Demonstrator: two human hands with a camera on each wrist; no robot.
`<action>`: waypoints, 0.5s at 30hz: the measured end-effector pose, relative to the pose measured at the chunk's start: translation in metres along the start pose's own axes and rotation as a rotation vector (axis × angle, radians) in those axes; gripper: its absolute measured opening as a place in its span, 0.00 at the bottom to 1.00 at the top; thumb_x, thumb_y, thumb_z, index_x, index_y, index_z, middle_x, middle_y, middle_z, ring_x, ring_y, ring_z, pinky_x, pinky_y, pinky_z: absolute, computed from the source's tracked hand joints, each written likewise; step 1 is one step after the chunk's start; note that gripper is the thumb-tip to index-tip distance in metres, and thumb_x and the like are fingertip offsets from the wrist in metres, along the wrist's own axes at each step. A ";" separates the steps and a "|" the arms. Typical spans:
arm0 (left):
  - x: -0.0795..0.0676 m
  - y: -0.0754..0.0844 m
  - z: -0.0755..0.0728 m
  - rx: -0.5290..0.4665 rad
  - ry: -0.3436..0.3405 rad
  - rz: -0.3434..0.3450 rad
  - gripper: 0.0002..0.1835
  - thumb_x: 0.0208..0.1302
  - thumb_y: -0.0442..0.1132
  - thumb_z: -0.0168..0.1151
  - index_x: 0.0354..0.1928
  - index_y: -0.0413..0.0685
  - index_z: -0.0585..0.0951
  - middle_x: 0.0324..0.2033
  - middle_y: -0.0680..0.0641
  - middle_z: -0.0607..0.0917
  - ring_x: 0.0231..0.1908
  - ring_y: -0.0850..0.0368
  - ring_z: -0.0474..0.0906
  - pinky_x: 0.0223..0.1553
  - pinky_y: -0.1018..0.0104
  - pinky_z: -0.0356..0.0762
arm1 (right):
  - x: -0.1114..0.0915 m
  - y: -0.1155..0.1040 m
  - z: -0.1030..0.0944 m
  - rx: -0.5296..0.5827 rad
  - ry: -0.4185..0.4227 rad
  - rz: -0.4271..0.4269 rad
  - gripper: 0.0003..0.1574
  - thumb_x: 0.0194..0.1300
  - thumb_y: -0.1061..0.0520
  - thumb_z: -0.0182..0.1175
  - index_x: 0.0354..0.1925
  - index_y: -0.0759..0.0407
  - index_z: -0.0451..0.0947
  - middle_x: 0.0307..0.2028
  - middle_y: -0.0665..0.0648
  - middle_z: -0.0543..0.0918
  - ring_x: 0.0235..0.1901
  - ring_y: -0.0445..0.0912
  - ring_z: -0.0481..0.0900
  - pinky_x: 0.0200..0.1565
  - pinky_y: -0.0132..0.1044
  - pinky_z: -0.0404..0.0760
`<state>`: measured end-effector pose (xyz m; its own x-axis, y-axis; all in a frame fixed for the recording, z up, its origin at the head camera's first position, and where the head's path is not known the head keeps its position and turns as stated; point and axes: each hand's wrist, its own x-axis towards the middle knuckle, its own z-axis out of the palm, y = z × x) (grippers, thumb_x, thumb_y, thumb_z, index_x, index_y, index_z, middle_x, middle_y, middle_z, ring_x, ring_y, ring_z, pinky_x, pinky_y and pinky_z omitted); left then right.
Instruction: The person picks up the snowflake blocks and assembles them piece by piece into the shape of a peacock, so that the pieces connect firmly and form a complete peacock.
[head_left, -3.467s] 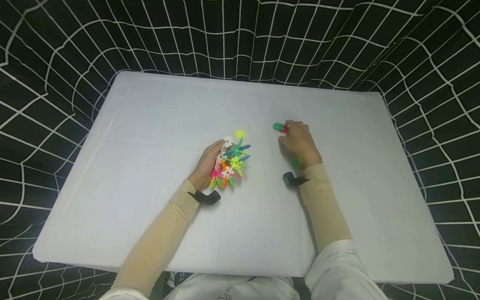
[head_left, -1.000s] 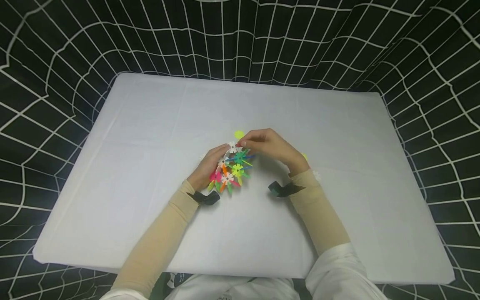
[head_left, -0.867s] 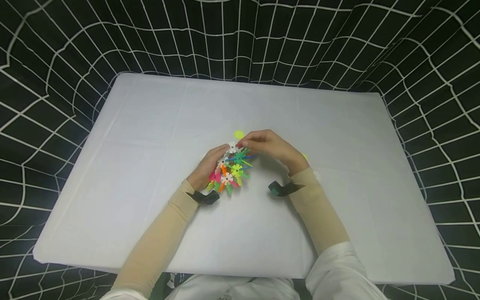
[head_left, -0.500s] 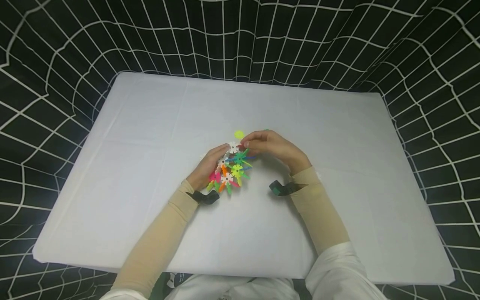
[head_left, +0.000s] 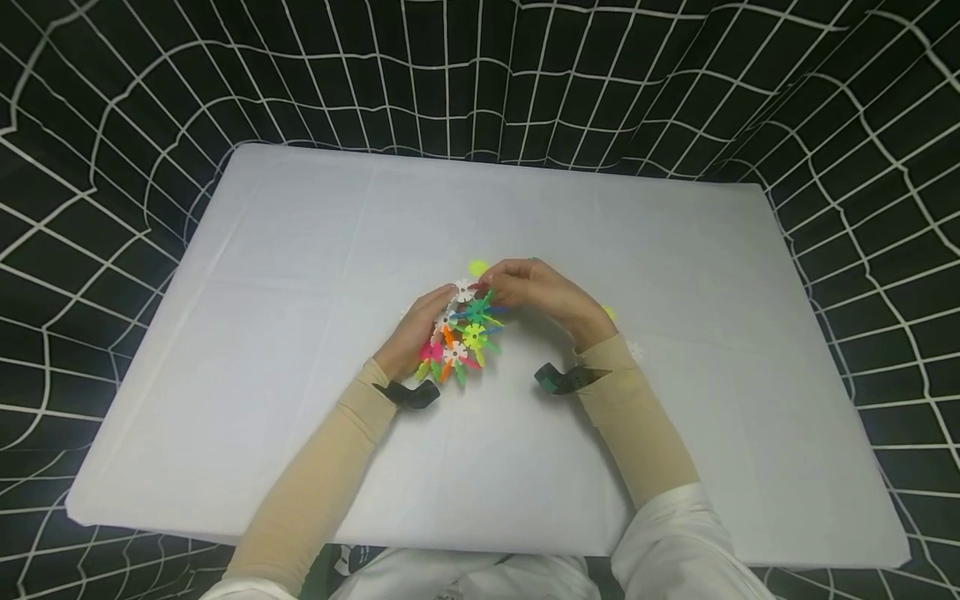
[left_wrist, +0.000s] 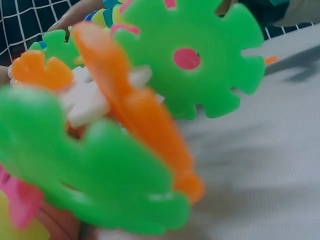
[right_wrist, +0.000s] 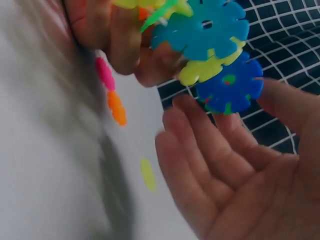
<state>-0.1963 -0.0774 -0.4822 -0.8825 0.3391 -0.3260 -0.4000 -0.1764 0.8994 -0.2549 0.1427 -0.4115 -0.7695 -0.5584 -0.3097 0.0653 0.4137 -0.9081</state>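
Observation:
A cluster of interlocked plastic snowflake discs (head_left: pixel 474 336) in white, green, yellow, orange, pink and blue is near the table's middle. My left hand (head_left: pixel 414 333) grips it from the left side; green and orange discs (left_wrist: pixel 145 120) fill the left wrist view. At the cluster's top my right hand (head_left: pixel 547 296) has thumb and fingers together on a red disc (head_left: pixel 477 287), beside a white disc (head_left: pixel 464 291). In the right wrist view a blue disc (right_wrist: pixel 231 82) of the cluster shows between my right thumb and fingers, with my left fingers (right_wrist: pixel 122 45) behind.
A loose yellow disc (head_left: pixel 477 267) lies just beyond the cluster. Another yellow disc (head_left: pixel 610 312) and a white disc (head_left: pixel 635 350) show beside my right wrist. The white-covered table (head_left: pixel 315 217) is bordered by dark cloth with white netting (head_left: pixel 480 83).
Since the oldest frame my right hand has moved left from the red and green discs to the cluster, now with a red disc at its fingertips. Lately the cluster has shifted slightly.

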 end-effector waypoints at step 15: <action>-0.002 0.002 0.001 -0.117 0.051 -0.045 0.39 0.75 0.58 0.49 0.80 0.52 0.53 0.79 0.53 0.55 0.77 0.58 0.57 0.79 0.59 0.55 | 0.001 0.008 -0.009 -0.348 0.230 0.108 0.22 0.75 0.46 0.55 0.60 0.54 0.77 0.57 0.60 0.81 0.57 0.55 0.77 0.60 0.54 0.77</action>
<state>-0.1952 -0.0774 -0.4793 -0.8731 0.3024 -0.3824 -0.4632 -0.2698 0.8442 -0.2608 0.1512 -0.4164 -0.8940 -0.3404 -0.2912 -0.0347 0.7008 -0.7125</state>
